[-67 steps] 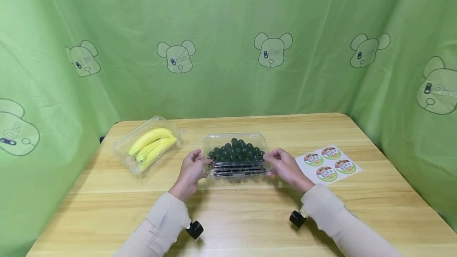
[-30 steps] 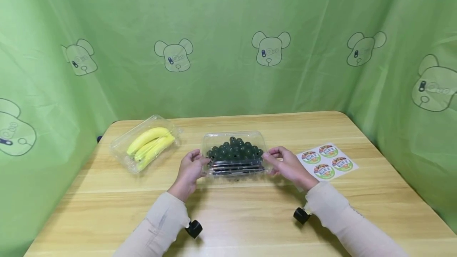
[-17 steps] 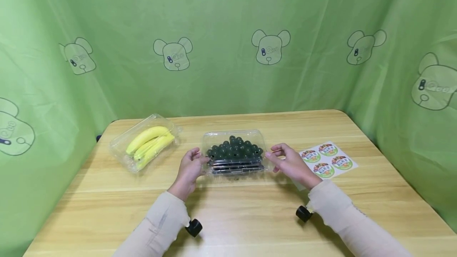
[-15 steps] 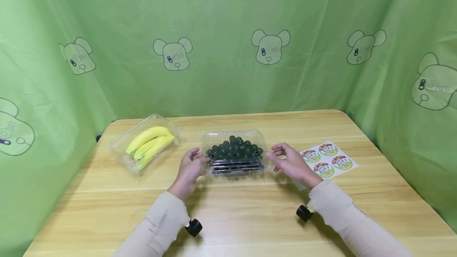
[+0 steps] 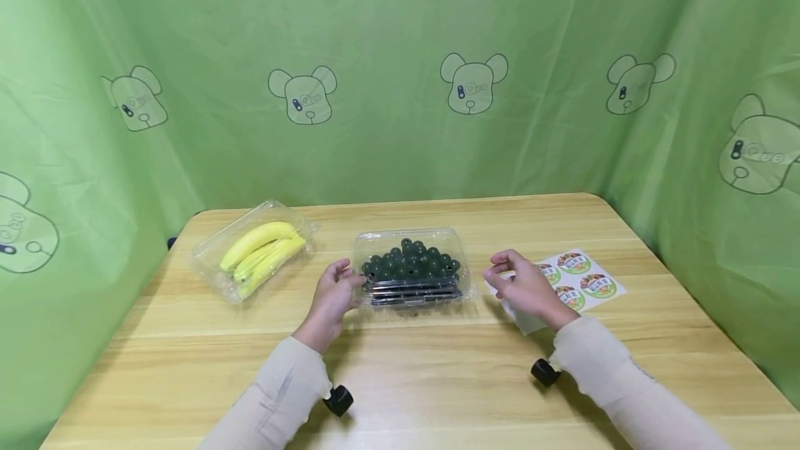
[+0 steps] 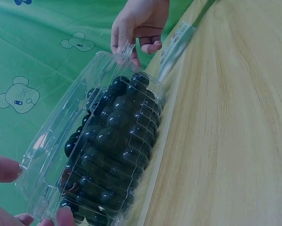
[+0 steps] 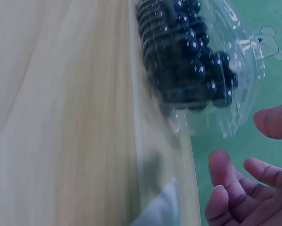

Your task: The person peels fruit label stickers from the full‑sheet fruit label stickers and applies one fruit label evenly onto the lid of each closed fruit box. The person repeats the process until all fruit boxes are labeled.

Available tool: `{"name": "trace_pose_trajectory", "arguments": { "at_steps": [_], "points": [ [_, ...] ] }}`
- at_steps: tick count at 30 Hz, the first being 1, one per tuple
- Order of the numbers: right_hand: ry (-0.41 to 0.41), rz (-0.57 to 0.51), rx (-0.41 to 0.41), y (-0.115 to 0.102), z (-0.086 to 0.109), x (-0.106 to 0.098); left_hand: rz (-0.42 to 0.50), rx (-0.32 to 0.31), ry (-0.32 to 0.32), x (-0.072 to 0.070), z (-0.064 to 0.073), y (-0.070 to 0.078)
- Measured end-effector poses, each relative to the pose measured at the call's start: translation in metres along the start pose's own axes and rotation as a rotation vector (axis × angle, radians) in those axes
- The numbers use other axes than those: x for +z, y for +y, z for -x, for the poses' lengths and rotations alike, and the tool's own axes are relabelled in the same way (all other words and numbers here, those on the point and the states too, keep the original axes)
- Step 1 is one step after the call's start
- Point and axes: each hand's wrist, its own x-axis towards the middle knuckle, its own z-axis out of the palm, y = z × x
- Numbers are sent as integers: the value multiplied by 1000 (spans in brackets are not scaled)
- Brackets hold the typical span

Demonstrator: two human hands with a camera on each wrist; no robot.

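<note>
A clear plastic clamshell box [image 5: 409, 238] of dark grapes [image 5: 412, 266] rests on the wooden table with its lid down. My left hand [image 5: 331, 301] pinches its left edge, thumb [image 6: 3, 168] on the lid's rim and fingertips [image 6: 63, 217] at the lower side. To the right of the box, my right hand [image 5: 523, 289] hovers apart from it, fingers loosely bent and holding nothing. A gap between that hand's thumb [image 7: 273, 121] and the box shows in the right wrist view. Under the right hand lies a sheet of round fruit stickers [image 5: 605, 276], partly covered.
Another clear clamshell box [image 5: 215, 255] holding bananas [image 5: 265, 255] stands at the back left, set at an angle. The pale wooden table [image 5: 425, 394] ends at a green curtain [image 5: 387, 158] printed with bear heads. A black wrist camera [image 5: 545, 371] hangs below the right sleeve.
My right hand has let go of the grape box's right edge and moved right, over the sticker sheet. The left hand stays at the left edge; the box has hardly moved.
</note>
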Motion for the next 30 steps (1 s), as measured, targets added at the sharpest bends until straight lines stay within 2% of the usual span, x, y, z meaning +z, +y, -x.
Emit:
{"name": "trace_pose_trajectory", "arguments": {
  "at_steps": [6,17,30],
  "points": [
    [42,129,-30,11,0,-9,2,2,-4,-1,0,0],
    [89,245,-95,33,4,-25,-1,3,-5,-2,-2,-2],
    [43,378,-39,58,6,-44,-11,-1,-4,-1,-2,-1]
  ]
}}
